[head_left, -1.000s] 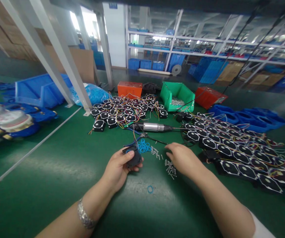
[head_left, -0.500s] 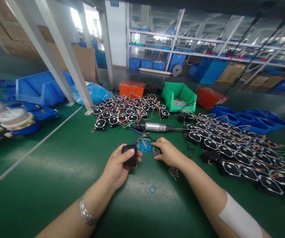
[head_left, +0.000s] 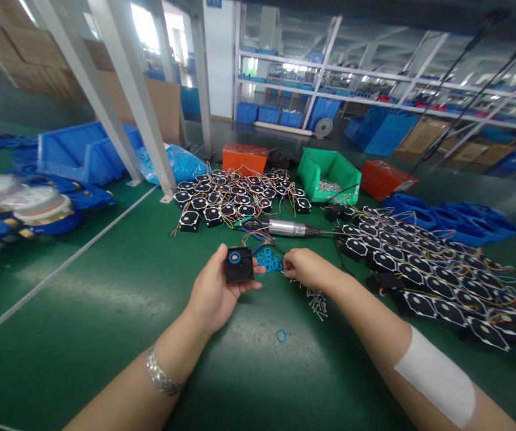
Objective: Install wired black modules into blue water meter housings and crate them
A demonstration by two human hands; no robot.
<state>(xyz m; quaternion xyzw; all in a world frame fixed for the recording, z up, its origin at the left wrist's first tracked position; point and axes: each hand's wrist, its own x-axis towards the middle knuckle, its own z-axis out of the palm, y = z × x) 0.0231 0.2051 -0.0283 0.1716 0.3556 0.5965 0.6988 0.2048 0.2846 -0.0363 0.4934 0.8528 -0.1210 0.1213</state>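
Note:
My left hand [head_left: 215,293] grips a small black square module [head_left: 239,264] with a blue ring on its top face, and coloured wires trail from the module. My right hand [head_left: 305,267] is closed in a pinch beside a pile of blue rubber rings [head_left: 270,260]; what it pinches is too small to make out. Several small metal screws [head_left: 316,301] lie scattered under my right wrist. One loose blue ring [head_left: 281,336] rests on the green mat between my forearms.
An electric screwdriver [head_left: 285,227] lies behind my hands. A heap of wired black modules [head_left: 235,200] sits beyond it, and rows of them [head_left: 424,263] fill the right side. Green bin [head_left: 330,173], orange boxes [head_left: 244,158], blue bins [head_left: 82,152] and water meters [head_left: 24,209] surround them.
My right hand moved left from the screws to the blue ring pile and closed into a pinch. My left hand turned the module so that its ringed face shows.

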